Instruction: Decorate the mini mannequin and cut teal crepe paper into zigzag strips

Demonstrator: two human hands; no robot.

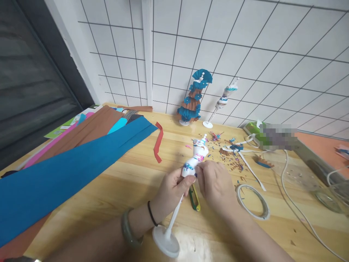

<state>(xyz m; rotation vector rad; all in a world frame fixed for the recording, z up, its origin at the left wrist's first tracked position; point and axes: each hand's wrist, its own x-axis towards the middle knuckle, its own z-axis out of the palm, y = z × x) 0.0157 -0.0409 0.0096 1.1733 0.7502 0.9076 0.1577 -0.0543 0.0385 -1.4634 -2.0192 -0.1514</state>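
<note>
A small white dress form [200,151] with bits of tape and blue and pink paper stuck on it leans over the table, its round base [166,242] toward me. My left hand [170,189] is closed around its lower end, where the stem begins. At the form's right side, the fingers of my right hand [218,185] are pinched together against the hip; what they grip is hidden. Below my hands lies a green and yellow utility knife [194,198]. To the right rests a roll of tape [265,209].
Blue crepe paper [81,167] and brown paper [79,138] spread across the left. A red strip [158,143] lies nearby. At the wall stand a blue-and-brown dressed form [195,96] and another white form [226,94]. Paper scraps [234,160] and a white cable [289,196] lie right.
</note>
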